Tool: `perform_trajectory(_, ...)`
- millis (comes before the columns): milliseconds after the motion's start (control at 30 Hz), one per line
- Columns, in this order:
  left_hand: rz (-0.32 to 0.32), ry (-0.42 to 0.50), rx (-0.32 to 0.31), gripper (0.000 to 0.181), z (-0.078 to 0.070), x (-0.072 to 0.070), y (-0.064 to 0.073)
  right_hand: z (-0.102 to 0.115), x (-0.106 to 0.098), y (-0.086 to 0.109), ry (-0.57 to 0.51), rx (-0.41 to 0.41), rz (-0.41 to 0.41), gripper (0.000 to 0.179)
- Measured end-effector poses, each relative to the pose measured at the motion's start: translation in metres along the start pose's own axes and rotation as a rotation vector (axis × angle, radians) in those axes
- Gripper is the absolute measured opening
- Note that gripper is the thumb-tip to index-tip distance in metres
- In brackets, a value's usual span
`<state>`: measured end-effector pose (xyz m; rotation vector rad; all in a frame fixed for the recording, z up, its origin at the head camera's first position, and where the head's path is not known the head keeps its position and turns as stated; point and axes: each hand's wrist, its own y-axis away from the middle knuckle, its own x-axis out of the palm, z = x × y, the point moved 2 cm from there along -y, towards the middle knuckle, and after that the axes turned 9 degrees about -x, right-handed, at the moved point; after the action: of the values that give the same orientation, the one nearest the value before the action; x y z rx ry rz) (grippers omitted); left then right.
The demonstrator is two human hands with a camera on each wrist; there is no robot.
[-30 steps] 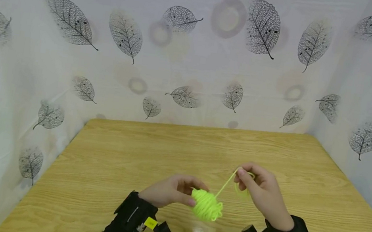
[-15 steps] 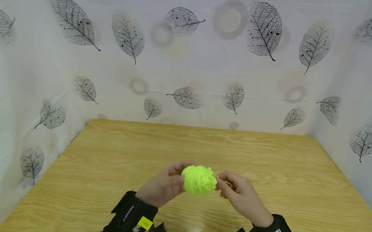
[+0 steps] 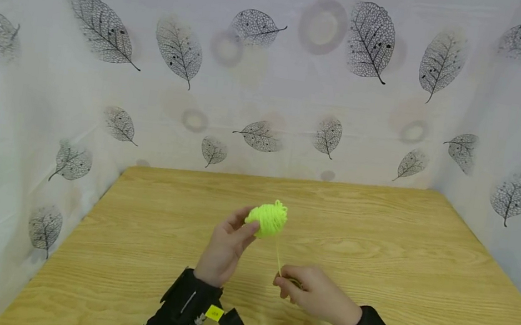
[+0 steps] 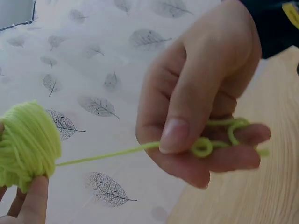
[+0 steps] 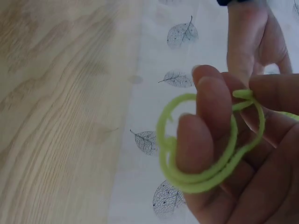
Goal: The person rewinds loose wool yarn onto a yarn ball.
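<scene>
A ball of neon yellow-green yarn (image 3: 270, 220) is held up above the table by my left hand (image 3: 225, 244), thumb on the near side and fingers behind. In the left wrist view the wound yarn ball (image 4: 29, 144) shows at the left edge. My right hand (image 3: 314, 294), lower and to the right, pinches a strand of yarn (image 4: 110, 154) that runs taut from the ball. Loose yarn loops (image 5: 201, 184) hang around the right hand's curled fingers in the right wrist view.
The wood-grain table (image 3: 174, 200) spreads beneath both hands. A white curtain with leaf prints (image 3: 272, 85) stands behind the table and along its sides. Each wrist wears a black band with a small camera block (image 3: 231, 322).
My left hand has raised the yarn ball and tipped it upward, farther from me. After coming in close to the ball, my right hand has swung down and toward me, drawing the strand along.
</scene>
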<state>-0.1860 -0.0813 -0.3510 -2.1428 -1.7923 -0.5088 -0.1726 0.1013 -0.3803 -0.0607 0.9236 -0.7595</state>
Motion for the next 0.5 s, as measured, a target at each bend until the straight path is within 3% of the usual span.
perform_trajectory(100, -0.085, -0.14, 0.042, 0.036, 0.004, -0.002, -0.003, 0.007, 0.002, 0.0, 0.002, -0.002, 0.047, 0.021)
perform_trajectory(200, -0.132, -0.239, 0.083, 0.04, 0.009, -0.004, -0.006, 0.014, 0.003, 0.0, 0.002, -0.012, 0.08, 0.02)
perform_trajectory(367, -0.158, -0.436, 0.146, 0.043, 0.015, -0.006, -0.008, 0.024, -0.001, 0.002, 0.013, -0.068, 0.09, 0.016)
perform_trajectory(500, -0.137, -0.621, 0.203, 0.044, 0.019, -0.007, -0.01, 0.034, -0.01, 0.005, 0.065, -0.088, 0.062, 0.014)
